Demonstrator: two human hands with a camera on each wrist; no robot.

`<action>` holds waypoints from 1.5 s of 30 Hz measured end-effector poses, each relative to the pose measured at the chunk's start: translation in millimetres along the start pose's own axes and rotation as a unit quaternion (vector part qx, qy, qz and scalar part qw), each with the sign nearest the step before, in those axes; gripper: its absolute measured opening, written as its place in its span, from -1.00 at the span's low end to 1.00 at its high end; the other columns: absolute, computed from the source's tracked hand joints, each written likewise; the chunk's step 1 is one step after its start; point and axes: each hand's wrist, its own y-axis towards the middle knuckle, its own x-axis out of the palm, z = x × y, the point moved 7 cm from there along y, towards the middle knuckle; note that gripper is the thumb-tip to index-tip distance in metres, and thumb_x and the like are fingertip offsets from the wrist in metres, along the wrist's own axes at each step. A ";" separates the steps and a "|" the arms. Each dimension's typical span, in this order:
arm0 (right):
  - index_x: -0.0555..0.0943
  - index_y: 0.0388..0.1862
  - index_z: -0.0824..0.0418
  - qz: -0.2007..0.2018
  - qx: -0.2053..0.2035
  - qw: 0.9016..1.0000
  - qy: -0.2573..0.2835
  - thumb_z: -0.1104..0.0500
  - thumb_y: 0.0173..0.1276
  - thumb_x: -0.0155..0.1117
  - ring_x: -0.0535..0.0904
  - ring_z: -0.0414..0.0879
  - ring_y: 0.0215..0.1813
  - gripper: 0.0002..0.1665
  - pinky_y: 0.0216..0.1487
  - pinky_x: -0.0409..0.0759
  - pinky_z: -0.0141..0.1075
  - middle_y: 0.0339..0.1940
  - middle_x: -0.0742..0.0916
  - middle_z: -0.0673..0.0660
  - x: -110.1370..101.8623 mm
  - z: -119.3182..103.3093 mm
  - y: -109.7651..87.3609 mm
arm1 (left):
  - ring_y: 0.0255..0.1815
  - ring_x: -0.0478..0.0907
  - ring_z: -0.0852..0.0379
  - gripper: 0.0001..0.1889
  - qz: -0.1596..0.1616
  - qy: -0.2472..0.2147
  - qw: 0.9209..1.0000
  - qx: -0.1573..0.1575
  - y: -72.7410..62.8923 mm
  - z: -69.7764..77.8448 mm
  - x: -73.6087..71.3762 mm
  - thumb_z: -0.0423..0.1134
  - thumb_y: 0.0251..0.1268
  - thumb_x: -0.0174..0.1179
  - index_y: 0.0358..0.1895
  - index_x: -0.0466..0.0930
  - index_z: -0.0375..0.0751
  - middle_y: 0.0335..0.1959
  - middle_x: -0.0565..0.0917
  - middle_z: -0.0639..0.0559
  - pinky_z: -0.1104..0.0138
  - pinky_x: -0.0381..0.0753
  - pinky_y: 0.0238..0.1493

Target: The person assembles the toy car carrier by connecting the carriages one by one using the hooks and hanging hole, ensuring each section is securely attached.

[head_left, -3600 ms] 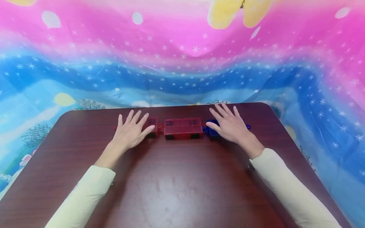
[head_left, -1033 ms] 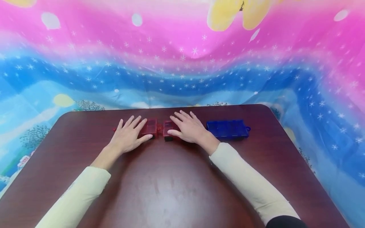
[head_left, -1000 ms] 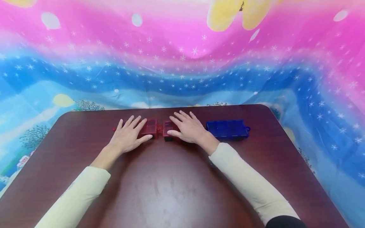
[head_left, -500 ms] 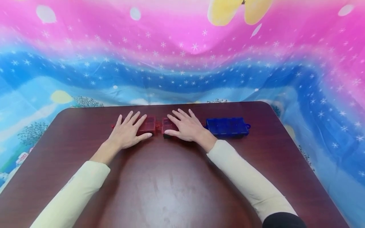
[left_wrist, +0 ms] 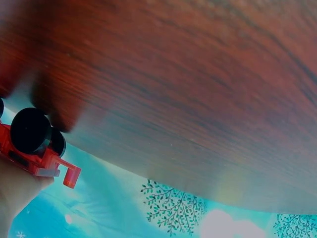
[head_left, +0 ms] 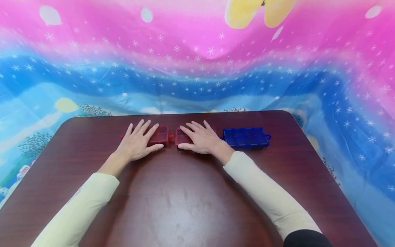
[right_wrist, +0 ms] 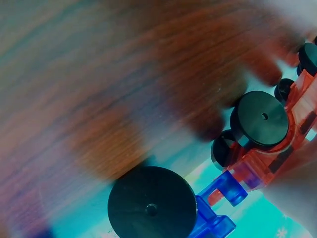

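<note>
1. Here, the left hand (head_left: 135,144) is resting, fingers spread, on the left red car (head_left: 161,134).
2. The right hand (head_left: 201,140) is lying, fingers spread, on the middle red car (head_left: 182,135).
3. The blue car (head_left: 246,137) is standing rightmost on the table (head_left: 185,192).

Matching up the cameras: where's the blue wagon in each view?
Head: blue wagon right of centre, beyond the right hand.
Left wrist: not in it.
Right wrist: bottom, cut off by the frame; black wheel and blue coupling show.
Shared landmark: the wooden tabletop, in all three.
</note>
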 end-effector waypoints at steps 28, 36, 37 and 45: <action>-0.01 0.70 -0.15 0.039 -0.009 0.999 -0.036 -0.62 0.40 -0.28 0.03 0.03 0.64 0.04 0.57 -0.08 0.14 0.64 0.24 0.08 9.3 -0.2 3.8 | 0.62 -0.11 -0.29 -0.06 0.013 -0.022 1.000 0.001 -2.1 -3.0 -0.2 0.45 0.38 -0.03 0.65 0.03 -0.01 0.62 0.06 -0.26 -0.28 -0.27 0.50; -0.03 0.70 -0.17 0.036 -0.009 0.998 -0.046 -0.64 0.38 -0.34 0.03 0.02 0.64 0.05 0.57 -0.05 0.11 0.64 0.24 0.06 12.4 -1.2 6.2 | 0.62 -0.07 -0.29 -0.08 0.031 -0.042 0.999 -0.002 -4.9 -5.8 -1.4 0.43 0.39 -0.02 0.65 0.05 -0.02 0.61 0.09 -0.26 -0.28 -0.21 0.50; -0.03 0.70 -0.17 0.037 -0.009 0.998 -0.046 -0.64 0.39 -0.34 0.03 0.02 0.64 0.05 0.57 -0.05 0.11 0.64 0.24 0.05 12.0 -1.7 6.3 | 0.62 -0.06 -0.29 -0.08 0.034 -0.044 0.998 -0.002 -4.9 -6.7 -1.5 0.43 0.40 -0.02 0.65 0.05 -0.02 0.61 0.09 -0.25 -0.28 -0.20 0.50; -0.03 0.70 -0.16 0.035 -0.008 0.998 -0.044 -0.63 0.39 -0.33 0.03 0.01 0.64 0.05 0.56 -0.04 0.11 0.64 0.23 0.05 11.1 -4.4 7.8 | 0.62 -0.06 -0.29 -0.09 0.040 -0.059 0.997 -0.005 -6.1 -10.2 -2.1 0.43 0.41 -0.03 0.65 0.04 -0.02 0.62 0.08 -0.25 -0.29 -0.21 0.50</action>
